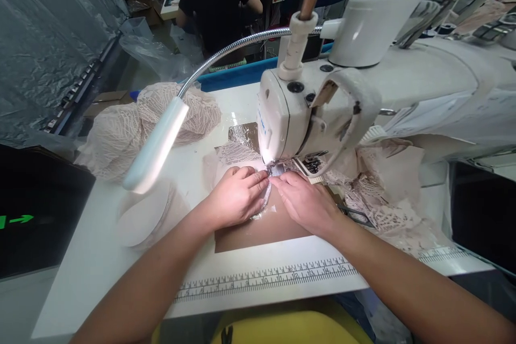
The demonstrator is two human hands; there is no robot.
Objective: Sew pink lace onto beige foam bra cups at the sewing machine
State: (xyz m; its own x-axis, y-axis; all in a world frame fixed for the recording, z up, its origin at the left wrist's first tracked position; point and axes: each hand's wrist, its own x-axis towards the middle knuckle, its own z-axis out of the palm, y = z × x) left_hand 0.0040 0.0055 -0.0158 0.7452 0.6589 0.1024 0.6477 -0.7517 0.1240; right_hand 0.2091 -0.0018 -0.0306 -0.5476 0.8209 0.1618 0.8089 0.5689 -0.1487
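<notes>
Both hands meet at the needle area of a white sewing machine (278,118). With fingers pressed together, my left hand (239,196) grips a pale lace fabric piece (237,155), part of which spreads out behind the fingers. My right hand (304,199) is closed at the fabric's edge, its fingertips close to the left ones, just in front of the presser foot (276,169). A narrow strip of the fabric shows between the hands. Below them lies a brown sheet (242,236) on the white table (193,258).
A lit lamp (157,142) on a bendy metal neck hangs at the left. Bundles of lace (177,110) and a pale cup-shaped piece (147,212) lie on the left. More lace (387,193) is heaped at the right. A printed ruler (266,279) runs along the front edge. Another person (217,5) sits beyond.
</notes>
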